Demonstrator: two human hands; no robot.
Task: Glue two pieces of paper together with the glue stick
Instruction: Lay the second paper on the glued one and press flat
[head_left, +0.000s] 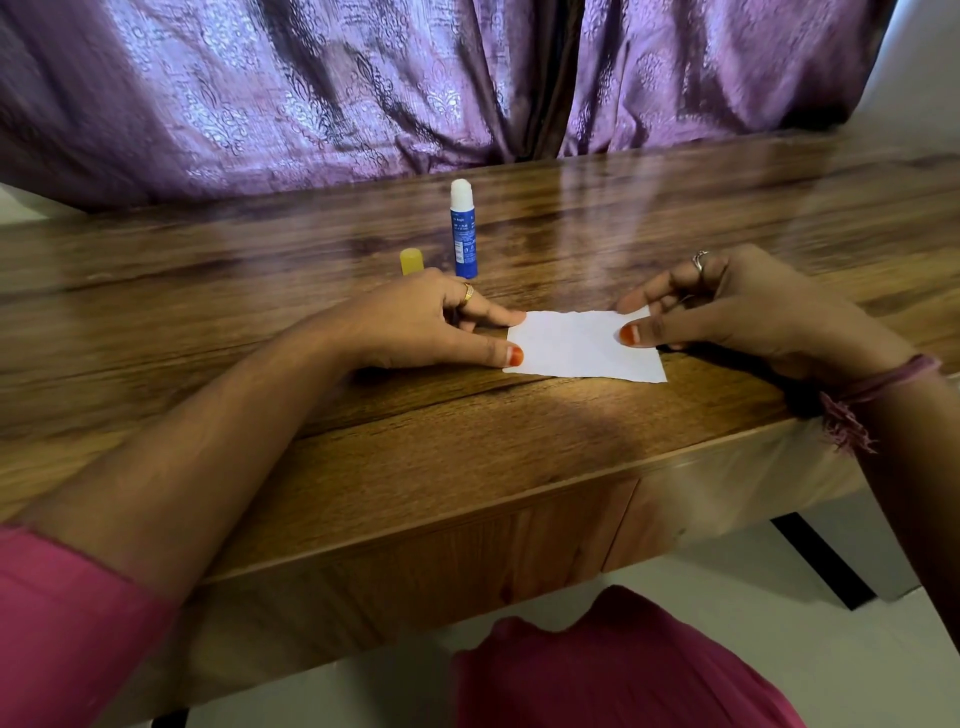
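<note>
Both hands sit at the two short ends of a white paper (584, 345) lying flat on the wooden tabletop (415, 457), near its front edge; the left hand (426, 322) has its thumb and a forefinger stretched to the paper's left edge, fingertips touching or just at that edge, with nothing gripped so far as can be seen; the right hand (727, 306) pinches the right end, thumb on top and fingers behind the far corner, so it does hold the sheet; whether one piece or two stacked pieces lie there cannot be told, since only a single white rectangle shows. Farther back and to the left stands the glue stick (464, 228), blue-bodied, upright and uncapped with its white glue showing; its yellow cap (411, 261) stands just beside it on the left, partly behind the left hand. Paper of this kind is likely very light, limp and quick to slide on the glossy wood; its torn far edge suggests it rips easily; it seems best held down by flat fingertips at the ends or corners, pressing rather than pulling, so any glued faces stay aligned; damp glue could let the sheets creep or wrinkle if rubbed hard. A purple curtain (311, 93) hangs behind the tabletop.
</note>
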